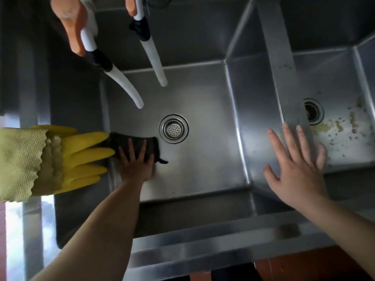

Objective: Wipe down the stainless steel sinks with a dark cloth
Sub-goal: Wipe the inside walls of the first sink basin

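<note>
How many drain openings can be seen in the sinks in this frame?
2. One drain with a perforated strainer sits in the floor of the left basin, just beyond the dark cloth. The other drain is in the right basin, partly hidden by the divider.

My left grip [135, 159] covers the near half of the dark cloth [135, 141], so I cannot tell how it is folded underneath. The yellow gloves [81, 157] run off the left edge. Both white hoses [125, 86] are cut off at the top edge. The divider hides part of the right sink's drain [313, 111], and its far side leaves the picture
</note>
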A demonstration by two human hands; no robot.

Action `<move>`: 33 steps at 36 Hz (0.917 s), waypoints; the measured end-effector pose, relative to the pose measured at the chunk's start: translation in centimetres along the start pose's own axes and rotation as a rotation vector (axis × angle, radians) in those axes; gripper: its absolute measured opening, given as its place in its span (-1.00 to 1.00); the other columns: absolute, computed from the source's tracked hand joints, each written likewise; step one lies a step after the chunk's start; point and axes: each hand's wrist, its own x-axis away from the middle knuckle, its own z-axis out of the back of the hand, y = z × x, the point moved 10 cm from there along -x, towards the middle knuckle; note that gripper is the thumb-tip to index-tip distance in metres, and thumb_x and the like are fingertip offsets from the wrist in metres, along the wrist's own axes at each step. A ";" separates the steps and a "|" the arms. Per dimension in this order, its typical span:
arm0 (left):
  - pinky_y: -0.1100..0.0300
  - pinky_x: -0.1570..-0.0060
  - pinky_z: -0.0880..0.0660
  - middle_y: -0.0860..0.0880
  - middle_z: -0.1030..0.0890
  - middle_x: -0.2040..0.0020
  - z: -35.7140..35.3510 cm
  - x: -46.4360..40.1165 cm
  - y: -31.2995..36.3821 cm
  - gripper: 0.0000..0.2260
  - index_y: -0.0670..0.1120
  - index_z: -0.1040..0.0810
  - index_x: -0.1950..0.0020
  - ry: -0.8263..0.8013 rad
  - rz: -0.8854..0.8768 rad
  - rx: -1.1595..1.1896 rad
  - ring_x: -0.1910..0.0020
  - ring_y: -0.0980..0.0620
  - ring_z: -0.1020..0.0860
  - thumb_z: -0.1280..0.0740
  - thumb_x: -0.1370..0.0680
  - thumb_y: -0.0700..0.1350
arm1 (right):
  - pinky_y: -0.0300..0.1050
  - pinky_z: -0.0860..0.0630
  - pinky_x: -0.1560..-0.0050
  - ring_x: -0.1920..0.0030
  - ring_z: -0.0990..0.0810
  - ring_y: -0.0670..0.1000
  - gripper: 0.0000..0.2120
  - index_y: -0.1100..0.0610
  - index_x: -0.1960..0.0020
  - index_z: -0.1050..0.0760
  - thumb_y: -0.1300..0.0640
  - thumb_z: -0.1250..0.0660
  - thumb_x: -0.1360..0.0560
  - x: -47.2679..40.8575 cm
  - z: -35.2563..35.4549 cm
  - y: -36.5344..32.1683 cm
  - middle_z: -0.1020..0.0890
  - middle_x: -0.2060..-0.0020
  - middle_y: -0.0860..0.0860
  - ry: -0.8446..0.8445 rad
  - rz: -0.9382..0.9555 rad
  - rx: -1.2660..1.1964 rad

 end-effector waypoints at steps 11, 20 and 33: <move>-0.29 -0.49 0.24 -0.12 0.27 -0.61 -0.6 2.7 0.7 -0.39 0.24 0.22 -0.59 -0.004 -0.030 -0.016 -0.54 -0.38 0.26 0.01 -0.62 0.28 | 0.24 0.07 -0.49 -0.61 0.07 0.11 -0.24 -0.04 -0.61 -0.02 -0.13 -0.11 -0.44 -1.4 -0.6 1.2 0.02 -0.62 0.01 0.133 -0.001 -0.036; -0.29 -0.48 0.26 -0.09 0.22 -0.62 -3.0 8.7 18.0 -0.44 0.29 0.12 -0.58 -0.002 -0.919 -0.334 -0.56 -0.37 0.18 0.00 -0.61 0.29 | 0.28 0.09 -0.52 -0.61 0.10 0.15 -0.27 -0.02 -0.60 -0.09 -0.08 -0.12 -0.45 -1.5 -0.6 1.1 0.03 -0.62 0.04 0.142 0.049 -0.068; -0.30 -0.47 0.34 -0.09 0.37 -0.59 -6.0 11.5 31.7 -0.42 0.30 0.16 -0.57 -0.109 -0.972 -0.318 -0.50 -0.34 0.40 -0.05 -0.63 0.26 | 0.37 0.00 -0.51 -0.60 0.07 0.18 -0.30 0.01 -0.60 -0.10 -0.04 -0.15 -0.48 -1.5 -0.3 1.2 -0.02 -0.62 0.07 0.177 0.060 -0.083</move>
